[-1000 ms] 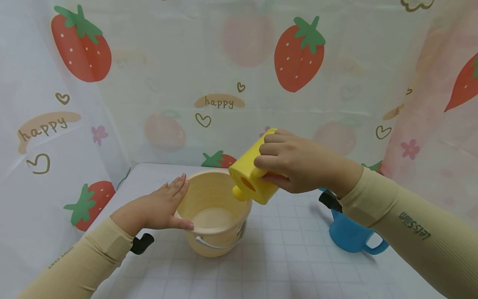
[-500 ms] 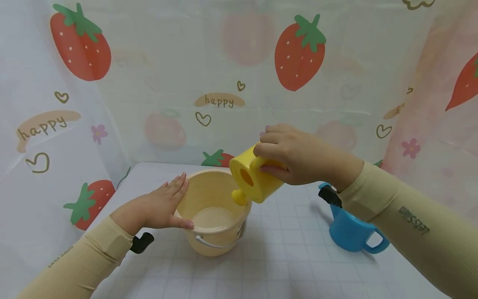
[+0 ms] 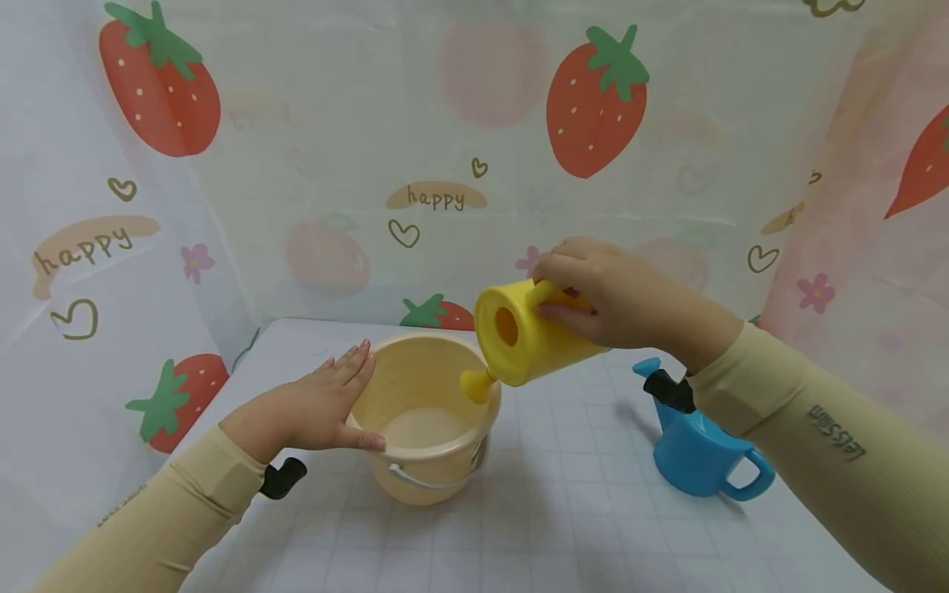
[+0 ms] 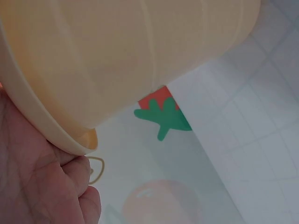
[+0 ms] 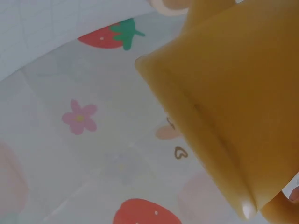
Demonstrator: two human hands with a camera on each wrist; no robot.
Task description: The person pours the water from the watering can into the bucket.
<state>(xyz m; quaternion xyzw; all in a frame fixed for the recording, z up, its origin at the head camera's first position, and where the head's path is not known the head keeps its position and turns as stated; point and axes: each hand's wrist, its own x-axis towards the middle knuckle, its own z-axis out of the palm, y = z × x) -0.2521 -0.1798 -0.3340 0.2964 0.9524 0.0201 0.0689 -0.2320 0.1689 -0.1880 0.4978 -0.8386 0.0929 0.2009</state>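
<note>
My left hand [image 3: 304, 412] rests with straight fingers on the left rim of a cream bucket [image 3: 418, 484], which stands upright on the table. Close up in the left wrist view are the bucket's side [image 4: 121, 56] and that hand [image 4: 37, 172] against its rim. My right hand [image 3: 619, 296] grips the handle of a yellow toy watering can [image 3: 544, 350]. The can is tipped leftward, its round filling hole facing me and its spout head over the bucket's right rim. In the right wrist view the can's body [image 5: 229, 98] fills the right side. No water is visible.
A blue toy watering can [image 3: 697, 461] stands upright on the white gridded table [image 3: 563, 527], below my right forearm. The bucket's white handle [image 3: 433, 486] hangs down its front. A strawberry-printed curtain [image 3: 334, 123] closes off the back and sides.
My right hand has turned the yellow watering can from a steep tip to a nearly level lie and shifted it slightly right. The left hand and bucket stay in place.
</note>
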